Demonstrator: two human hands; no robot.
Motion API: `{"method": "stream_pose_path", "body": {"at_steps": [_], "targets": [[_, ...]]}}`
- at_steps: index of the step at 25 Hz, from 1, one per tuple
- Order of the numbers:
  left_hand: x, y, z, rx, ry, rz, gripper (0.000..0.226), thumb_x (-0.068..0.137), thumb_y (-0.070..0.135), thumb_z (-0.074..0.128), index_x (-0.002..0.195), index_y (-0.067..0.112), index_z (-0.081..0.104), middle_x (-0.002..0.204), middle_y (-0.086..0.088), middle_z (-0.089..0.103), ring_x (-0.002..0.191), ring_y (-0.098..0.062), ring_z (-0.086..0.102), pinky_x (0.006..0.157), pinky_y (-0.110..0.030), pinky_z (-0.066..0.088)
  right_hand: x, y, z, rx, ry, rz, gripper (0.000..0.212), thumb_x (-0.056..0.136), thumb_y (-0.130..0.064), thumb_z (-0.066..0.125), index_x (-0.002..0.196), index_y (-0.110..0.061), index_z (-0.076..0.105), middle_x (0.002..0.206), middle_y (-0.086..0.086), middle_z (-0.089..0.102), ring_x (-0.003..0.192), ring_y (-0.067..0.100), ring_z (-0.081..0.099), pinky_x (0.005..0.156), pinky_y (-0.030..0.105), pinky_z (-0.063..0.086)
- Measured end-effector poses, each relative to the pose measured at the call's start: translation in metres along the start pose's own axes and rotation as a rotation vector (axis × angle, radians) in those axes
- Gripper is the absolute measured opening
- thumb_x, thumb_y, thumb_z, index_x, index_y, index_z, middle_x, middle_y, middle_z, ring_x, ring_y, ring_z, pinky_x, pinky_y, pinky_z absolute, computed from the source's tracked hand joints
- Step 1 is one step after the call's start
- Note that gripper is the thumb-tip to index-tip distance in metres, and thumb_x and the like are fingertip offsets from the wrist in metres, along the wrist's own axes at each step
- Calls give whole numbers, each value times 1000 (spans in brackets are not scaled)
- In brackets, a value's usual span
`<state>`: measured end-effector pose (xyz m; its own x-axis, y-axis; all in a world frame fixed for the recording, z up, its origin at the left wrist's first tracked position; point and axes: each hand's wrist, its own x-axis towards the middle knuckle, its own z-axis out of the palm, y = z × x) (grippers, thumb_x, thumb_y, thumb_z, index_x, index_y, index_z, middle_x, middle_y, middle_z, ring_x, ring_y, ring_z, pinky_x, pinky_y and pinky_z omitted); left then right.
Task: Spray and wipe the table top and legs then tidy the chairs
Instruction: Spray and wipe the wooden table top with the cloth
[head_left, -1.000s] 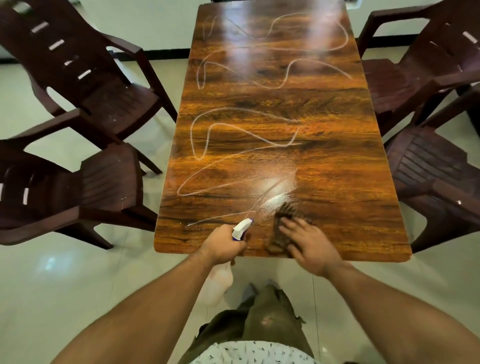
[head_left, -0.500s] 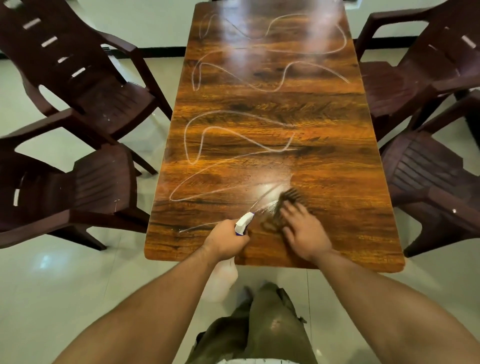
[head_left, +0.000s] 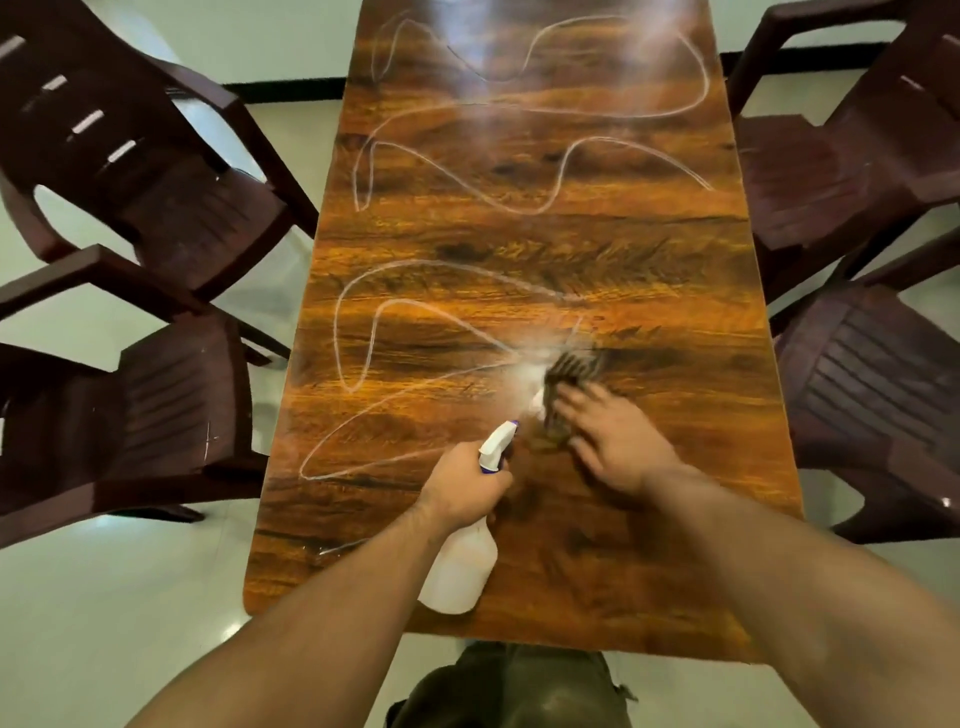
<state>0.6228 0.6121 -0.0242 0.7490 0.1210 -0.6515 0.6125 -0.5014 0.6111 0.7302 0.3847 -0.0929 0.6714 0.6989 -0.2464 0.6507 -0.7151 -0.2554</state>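
Left grip (head_left: 467, 486) clasping spray bottle (head_left: 460, 569), lengthwise along table (head_left: 519, 234), nozzle toward cloth (head_left: 571, 369), right grip (head_left: 618, 447) flat on cloth.

A glossy wood-grain tabletop (head_left: 660, 249) stretches away from the near edge. Thin white looping trails of liquid (head_left: 338, 332) cross it from the far end down toward the near left corner. The left hand (head_left: 467, 486) grips a white spray bottle (head_left: 460, 566) by its neck, nozzle aimed toward the far edge, and a pale mist (head_left: 524, 371) hangs just ahead of it. Just beside it the right hand (head_left: 618, 444), fingers flat and blurred, presses a dark cloth (head_left: 571, 369) onto the tabletop near its middle. Dark brown chairs flank the long edges: a far-left chair (head_left: 171, 171) and a near-left chair (head_left: 156, 415), a far-right chair (head_left: 831, 171) and a near-right chair (head_left: 872, 395).
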Motion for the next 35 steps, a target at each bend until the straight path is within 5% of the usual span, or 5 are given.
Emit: {"method": "stream_pose_path", "body": {"at_steps": [10,17,22,28,35], "targets": [[86,80,-15,-146,-33,-33,9,90,7,64,97,3,68,77,-11,67,52,-34,67,60,-41,58,36,53,-18,12,6,-386,54,96,-43,44,147,-26,48,158,-5,38,148,23,28,119,42,27],[134,126,-37,-164,-21,-21,16,94,11,63,110,7,64,84,-9,67,46,-17,63,53,-29,55,151,94,-80,388,337,1134,59,100,-35,41,156,-20,30,167,-2,15,153,25,8,119,46,18],[157,136,-35,-187,-59,4,17,91,11,65,105,1,67,81,-13,68,50,-25,66,61,-39,57,95,100,-49,50,76,-241,57,91,-36,52,147,-26,49,159,-3,36,148,23,27,119,44,28],[153,131,-38,-190,21,-13,11,92,10,66,103,10,66,83,-7,66,50,-18,63,57,-33,57,163,160,-99,250,211,890,58,103,-44,36,157,-27,28,168,4,3,154,28,2,123,49,12],[125,115,-50,-139,84,32,4,85,8,64,86,7,68,64,-4,65,54,-24,63,64,-49,59,113,-4,-39,185,-52,-64,58,95,-45,43,151,-27,42,162,0,30,152,24,14,119,51,24]]}}
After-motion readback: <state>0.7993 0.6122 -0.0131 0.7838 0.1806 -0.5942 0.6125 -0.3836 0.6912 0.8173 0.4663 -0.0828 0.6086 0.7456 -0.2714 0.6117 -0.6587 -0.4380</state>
